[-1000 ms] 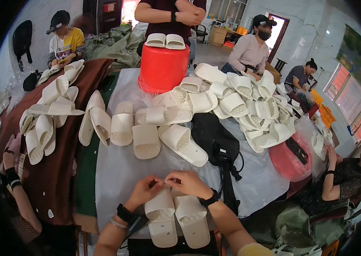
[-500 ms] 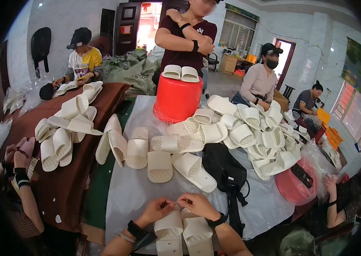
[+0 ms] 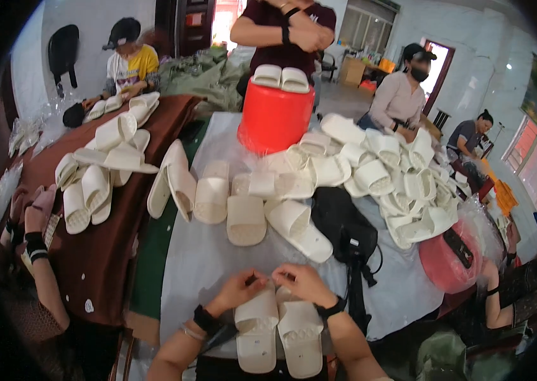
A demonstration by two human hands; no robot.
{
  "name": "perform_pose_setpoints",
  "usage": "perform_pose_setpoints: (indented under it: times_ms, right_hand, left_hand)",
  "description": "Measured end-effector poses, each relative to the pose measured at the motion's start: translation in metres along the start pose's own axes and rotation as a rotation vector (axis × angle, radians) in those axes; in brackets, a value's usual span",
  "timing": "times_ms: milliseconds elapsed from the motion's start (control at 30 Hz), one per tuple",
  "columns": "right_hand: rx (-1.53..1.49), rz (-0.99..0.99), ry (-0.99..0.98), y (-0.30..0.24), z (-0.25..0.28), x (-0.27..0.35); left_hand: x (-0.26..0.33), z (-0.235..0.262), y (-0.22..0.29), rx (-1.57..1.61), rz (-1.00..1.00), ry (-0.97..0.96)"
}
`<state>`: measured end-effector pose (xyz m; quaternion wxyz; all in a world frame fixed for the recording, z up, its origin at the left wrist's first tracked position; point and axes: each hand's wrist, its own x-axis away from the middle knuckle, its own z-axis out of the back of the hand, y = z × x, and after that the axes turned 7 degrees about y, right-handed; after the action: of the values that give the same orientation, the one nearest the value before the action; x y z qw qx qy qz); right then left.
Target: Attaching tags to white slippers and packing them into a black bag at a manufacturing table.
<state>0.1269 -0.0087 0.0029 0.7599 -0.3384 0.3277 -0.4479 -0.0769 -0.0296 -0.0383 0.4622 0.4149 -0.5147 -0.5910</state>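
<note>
A pair of cream slide slippers lies side by side at the table's near edge: a left slipper (image 3: pixel 256 325) and a right slipper (image 3: pixel 300 327). Over their far ends are both my hands, fingertips almost meeting. My left hand (image 3: pixel 242 289) is curled, thumb and fingers drawn together above the left slipper. Bent in a pinch, my right hand (image 3: pixel 303 281) hovers by the far end of the right slipper. Anything between the fingers is too small to make out. Several loose cream slippers (image 3: pixel 246 219) lie just beyond my hands.
A black bag (image 3: pixel 344 225) with straps lies right of centre. Behind it is a heap of cream slippers (image 3: pixel 402 184). An upturned red bucket (image 3: pixel 276 119) carries another pair. More slippers (image 3: pixel 113 149) rest on a brown-covered table (image 3: pixel 116 254) at left. Several people sit or stand around.
The whole scene has shifted upward in the picture, so more of the near slippers shows. My hands stay close together over the slippers' far ends, their fingers still curled.
</note>
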Motion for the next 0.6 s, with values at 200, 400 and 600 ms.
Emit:
perform_pose_setpoints:
  times_ms: [200, 400, 600]
  right_hand:
    - [0.045, -0.012, -0.008, -0.013, 0.007, -0.003]
    - [0.037, -0.004, 0.040, -0.008, 0.003, 0.000]
    - [0.072, 0.026, 0.024, -0.008, 0.001, 0.003]
  left_hand:
    - [-0.007, 0.000, 0.003, -0.025, -0.011, -0.027]
    - [-0.008, -0.005, 0.006, 0.032, 0.016, -0.037]
    - [-0.002, -0.003, -0.002, 0.088, 0.030, -0.047]
